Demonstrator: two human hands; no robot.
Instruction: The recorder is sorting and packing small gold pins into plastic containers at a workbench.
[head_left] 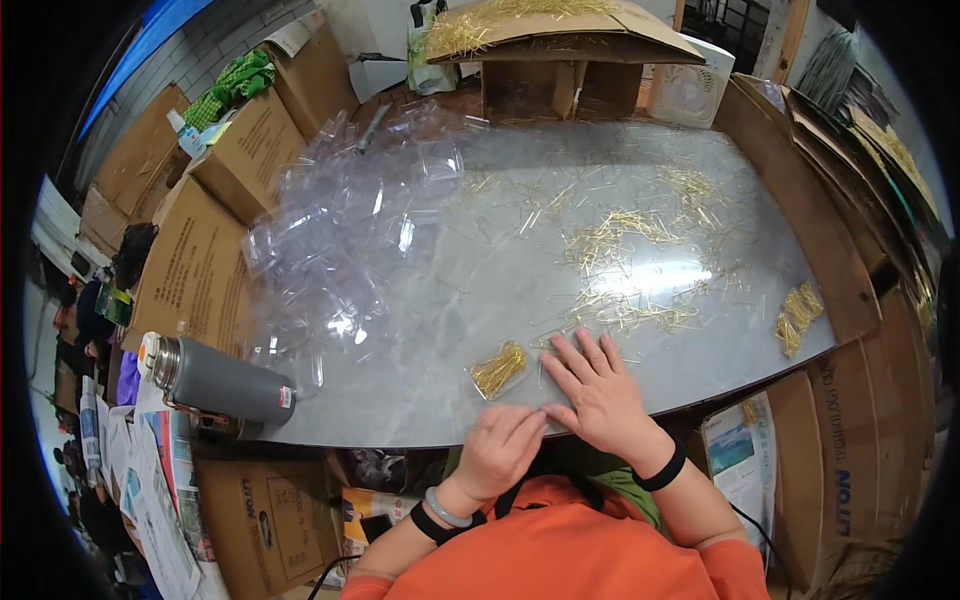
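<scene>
At the table's near edge, my left hand [503, 448] has its fingers curled together; whatever they may hold is hidden. Close beside its fingertips, my right hand [603, 400] lies flat with fingers stretched over the tabletop. A few loose gold-coloured pins lie by the right fingertips. Just beyond my left hand, a small clear plastic box [519, 377] holds a bundle of gold pins [497, 370]. Farther off spreads a loose heap of thin gold pins [620, 245].
Many clear plastic boxes [375, 205] pile up on the left of the grey table [470, 265]. A grey flask [225, 385] lies tilted at the near left. Gold bundles [797, 318] sit at the right edge. Cardboard [810, 200] walls the sides; a white fan [690, 85] stands behind.
</scene>
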